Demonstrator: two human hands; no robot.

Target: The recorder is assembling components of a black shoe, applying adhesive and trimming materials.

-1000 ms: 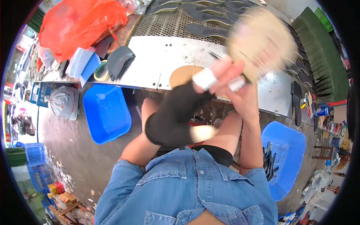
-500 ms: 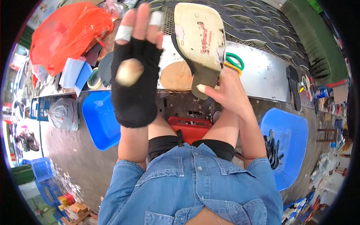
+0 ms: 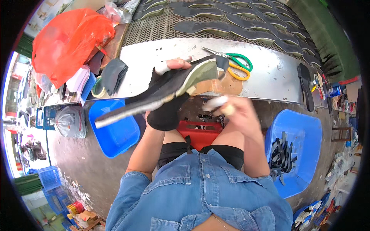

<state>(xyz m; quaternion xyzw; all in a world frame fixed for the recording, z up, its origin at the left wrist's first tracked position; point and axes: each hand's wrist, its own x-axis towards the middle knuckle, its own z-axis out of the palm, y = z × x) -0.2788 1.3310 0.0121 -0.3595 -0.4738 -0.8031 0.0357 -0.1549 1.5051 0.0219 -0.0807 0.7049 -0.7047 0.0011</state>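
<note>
My left fingers (image 3: 173,64), in a black fingerless glove (image 3: 163,117), grasp a black shoe sole with pale edging and a pale-green heel (image 3: 162,94), its heel end to their right, its toe out to their left. My right fingers (image 3: 217,102), blurred and curled, are near that heel; whether they grip anything, I cannot tell. Beyond them, green-and-yellow-handled metal scissors (image 3: 233,55) lie on the silver desk (image 3: 277,73).

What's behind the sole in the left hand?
Behind the sole: parts of the left hand, the table, a brown board and the left tub. The hand's middle is covered, as are portions of table, board and tub.
</note>
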